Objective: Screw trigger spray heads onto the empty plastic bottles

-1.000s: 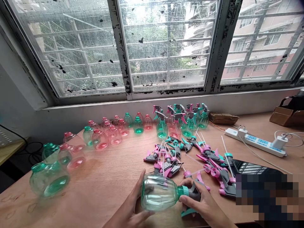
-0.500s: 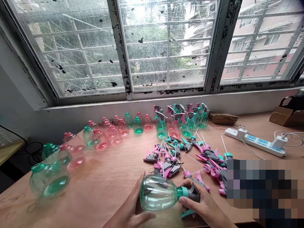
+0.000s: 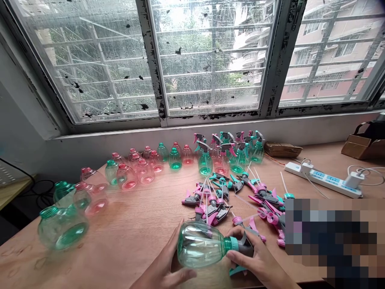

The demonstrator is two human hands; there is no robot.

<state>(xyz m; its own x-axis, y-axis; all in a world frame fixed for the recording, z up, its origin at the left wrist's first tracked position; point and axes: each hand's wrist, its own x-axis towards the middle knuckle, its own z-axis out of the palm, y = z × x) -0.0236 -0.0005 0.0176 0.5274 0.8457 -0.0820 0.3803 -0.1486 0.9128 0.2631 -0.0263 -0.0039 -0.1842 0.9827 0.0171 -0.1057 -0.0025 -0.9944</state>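
A clear green spray bottle lies sideways between my hands above the near table edge, its neck to the right. My left hand cups the rounded base end, thumb below and fingers behind. The grey and teal spray head sits on the bottle's neck, and my right hand is closed around it, the thumb near the teal collar. Just beyond the bottle lies a pile of pink and grey spray heads with thin white tubes.
Green and pink bottles without heads line the table's left and back. Several bottles with spray heads stand by the window wall. A white power strip, a brown packet and a cardboard box are at right. A blurred patch covers the lower right.
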